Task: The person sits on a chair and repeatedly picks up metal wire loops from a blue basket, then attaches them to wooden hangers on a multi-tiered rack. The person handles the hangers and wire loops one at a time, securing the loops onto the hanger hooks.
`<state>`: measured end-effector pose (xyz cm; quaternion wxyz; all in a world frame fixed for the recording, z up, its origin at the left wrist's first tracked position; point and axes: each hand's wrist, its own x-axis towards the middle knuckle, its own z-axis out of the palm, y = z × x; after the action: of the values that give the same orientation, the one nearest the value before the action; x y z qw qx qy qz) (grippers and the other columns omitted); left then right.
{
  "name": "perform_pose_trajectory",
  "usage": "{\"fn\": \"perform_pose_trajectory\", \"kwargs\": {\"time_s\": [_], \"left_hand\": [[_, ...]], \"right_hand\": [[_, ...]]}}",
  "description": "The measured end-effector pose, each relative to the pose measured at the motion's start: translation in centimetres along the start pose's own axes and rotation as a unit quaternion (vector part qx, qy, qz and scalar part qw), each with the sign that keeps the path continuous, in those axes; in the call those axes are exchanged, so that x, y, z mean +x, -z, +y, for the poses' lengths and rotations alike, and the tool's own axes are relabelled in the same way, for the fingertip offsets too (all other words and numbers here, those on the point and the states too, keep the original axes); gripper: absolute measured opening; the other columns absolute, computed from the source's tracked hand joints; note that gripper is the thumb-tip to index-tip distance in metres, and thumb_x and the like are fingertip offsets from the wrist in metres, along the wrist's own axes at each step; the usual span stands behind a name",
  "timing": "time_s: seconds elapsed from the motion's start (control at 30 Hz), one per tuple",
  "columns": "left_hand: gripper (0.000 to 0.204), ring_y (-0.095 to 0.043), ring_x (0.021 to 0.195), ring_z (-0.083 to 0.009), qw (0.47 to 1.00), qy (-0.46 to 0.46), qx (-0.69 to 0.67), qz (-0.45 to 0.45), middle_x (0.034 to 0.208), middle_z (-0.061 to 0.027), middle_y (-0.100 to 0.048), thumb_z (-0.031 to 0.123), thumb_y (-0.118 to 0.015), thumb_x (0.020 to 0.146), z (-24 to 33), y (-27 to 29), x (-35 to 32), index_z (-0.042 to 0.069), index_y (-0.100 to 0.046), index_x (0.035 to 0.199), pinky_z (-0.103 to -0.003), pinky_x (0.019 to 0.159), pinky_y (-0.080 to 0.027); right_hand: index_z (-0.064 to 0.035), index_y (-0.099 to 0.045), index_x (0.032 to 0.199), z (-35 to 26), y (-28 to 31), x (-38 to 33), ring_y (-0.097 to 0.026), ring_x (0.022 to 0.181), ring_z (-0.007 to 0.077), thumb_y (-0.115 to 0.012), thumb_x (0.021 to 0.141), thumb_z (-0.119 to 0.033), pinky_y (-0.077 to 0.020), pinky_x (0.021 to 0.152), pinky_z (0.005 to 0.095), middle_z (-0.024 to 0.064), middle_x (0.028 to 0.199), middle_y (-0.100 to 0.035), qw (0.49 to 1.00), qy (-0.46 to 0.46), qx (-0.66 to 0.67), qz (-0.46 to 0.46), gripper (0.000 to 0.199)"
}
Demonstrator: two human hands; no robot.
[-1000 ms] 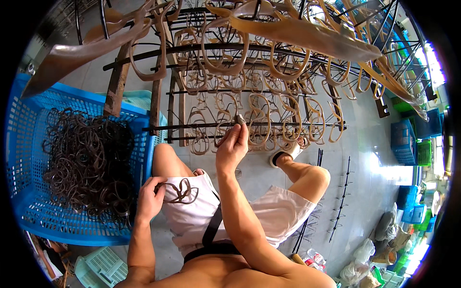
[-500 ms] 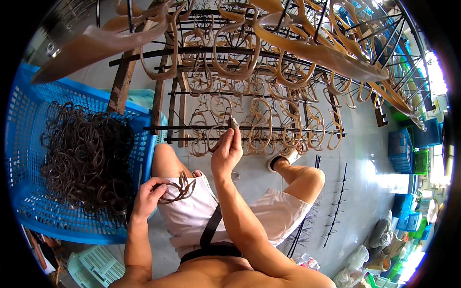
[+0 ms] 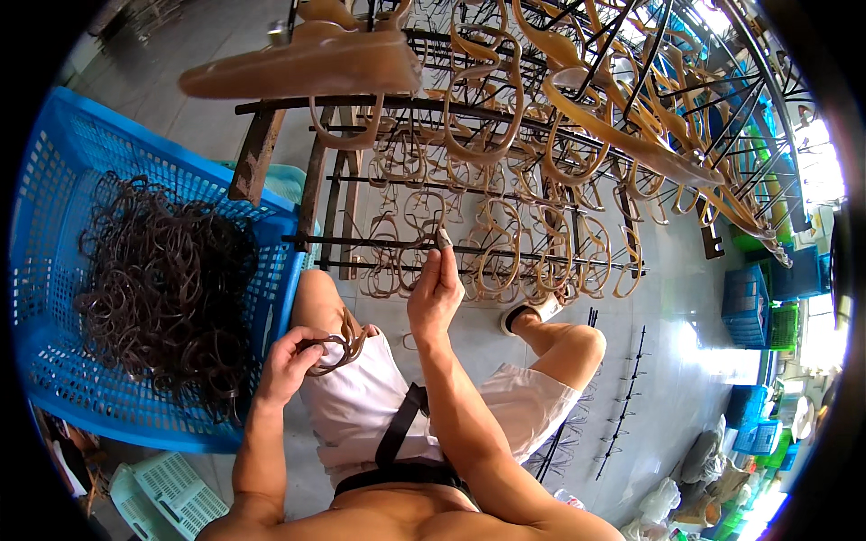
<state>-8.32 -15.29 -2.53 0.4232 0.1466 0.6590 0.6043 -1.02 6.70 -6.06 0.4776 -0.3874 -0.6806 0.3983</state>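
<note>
Sitting low, knees spread, white shorts [image 3: 361, 406] right under the camera. Left hand [image 3: 287, 361] resting over the left thigh, fingers curled shut around a small bunch of brown rubber straps [image 3: 336, 347], loops sticking out toward the right. Right hand [image 3: 435, 293] raised a bit further out, fingertips pinched together on a single strap piece [image 3: 443, 238] right at the lower black bar of the metal rack [image 3: 505, 252], near the bar's middle. Can't tell exactly how that piece sits on the bar, too small.

Just left of the left knee, big blue plastic basket [image 3: 54, 225], heaped with a dark tangle of more straps [image 3: 167, 288], piled mostly toward its right wall. Pale green crate [image 3: 167, 491] by the basket's near corner.

Further out, rack bars loaded with rows of tan straps [image 3: 505, 261] hanging in loops, row after row going up. Tan foot-shaped forms [image 3: 307, 68] sticking out along the rack's top edge. Right foot in a white shoe [image 3: 532, 311] below the rack's lower right. More blue and green crates [image 3: 753, 302] way off at the right on the grey floor [image 3: 686, 361].
</note>
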Motion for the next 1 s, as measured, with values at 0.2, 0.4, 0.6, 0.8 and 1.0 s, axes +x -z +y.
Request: {"fn": "perform_pose_trajectory", "kwargs": {"time_s": [0.2, 0.4, 0.6, 0.8, 1.0], "left_hand": [[0.015, -0.044, 0.065, -0.0041, 0.997, -0.047, -0.051, 0.042, 0.08, -0.0002, -0.057, 0.006, -0.054, 0.085, 0.2, 0.4, -0.2, 0.002, -0.059, 0.099, -0.017, 0.06, -0.037], [0.014, -0.047, 0.069, -0.0118, 0.953, -0.072, -0.293, -0.003, 0.092, -0.0065, -0.057, 0.009, -0.057, 0.087, 0.8, -0.1, -1.3, 0.006, -0.058, 0.101, -0.024, 0.065, -0.039], [0.018, -0.05, 0.08, -0.0139, 0.938, -0.121, -0.325, 0.008, 0.104, -0.006, -0.054, 0.009, -0.059, 0.086, 0.1, -1.8, -2.2, 0.006, -0.058, 0.103, -0.029, 0.073, -0.043], [0.024, -0.055, 0.094, -0.0139, 0.963, -0.193, -0.19, 0.004, 0.108, -0.0062, -0.051, -0.004, -0.056, 0.082, -0.9, -4.0, -2.8, -0.001, -0.061, 0.104, -0.026, 0.087, -0.041], [0.025, -0.05, 0.1, -0.0179, 0.95, -0.227, -0.211, -0.039, 0.107, -0.0061, -0.049, 0.006, -0.053, 0.079, -1.0, -3.7, -2.6, -0.004, -0.063, 0.101, -0.03, 0.092, -0.038]], "right_hand": [[0.0062, -0.054, 0.103, -0.4, 1.4, 0.9, -0.042, 0.046, 0.01, -0.048, 0.094, -0.013, -0.0357, 0.042, 0.0266, 0.0053, 0.054, -0.047, 0.994, -0.09, 0.034, -0.047, 0.022], [0.0037, -0.031, 0.129, -1.1, 4.8, -3.3, -0.051, 0.083, 0.0167, -0.045, 0.094, -0.013, -0.0454, 0.07, 0.0323, 0.0122, 0.096, -0.048, 0.995, -0.046, -0.006, -0.086, 0.041], [0.0024, -0.04, 0.116, -5.8, 6.9, -9.1, -0.044, 0.089, 0.0144, -0.049, 0.093, -0.015, -0.0387, 0.08, 0.0272, 0.0079, 0.099, -0.046, 0.89, -0.285, 0.215, -0.284, 0.029], [0.0007, -0.042, 0.117, -6.8, 4.7, -10.7, -0.046, 0.089, 0.0098, -0.047, 0.096, -0.017, -0.0399, 0.085, 0.0248, 0.0039, 0.097, -0.051, 0.845, -0.272, 0.369, -0.274, 0.028], [-0.0009, -0.04, 0.12, -5.5, 3.2, -9.7, -0.047, 0.095, 0.0107, -0.051, 0.094, -0.017, -0.0391, 0.087, 0.0255, 0.0048, 0.105, -0.052, 0.777, -0.373, 0.395, -0.319, 0.033]]}}
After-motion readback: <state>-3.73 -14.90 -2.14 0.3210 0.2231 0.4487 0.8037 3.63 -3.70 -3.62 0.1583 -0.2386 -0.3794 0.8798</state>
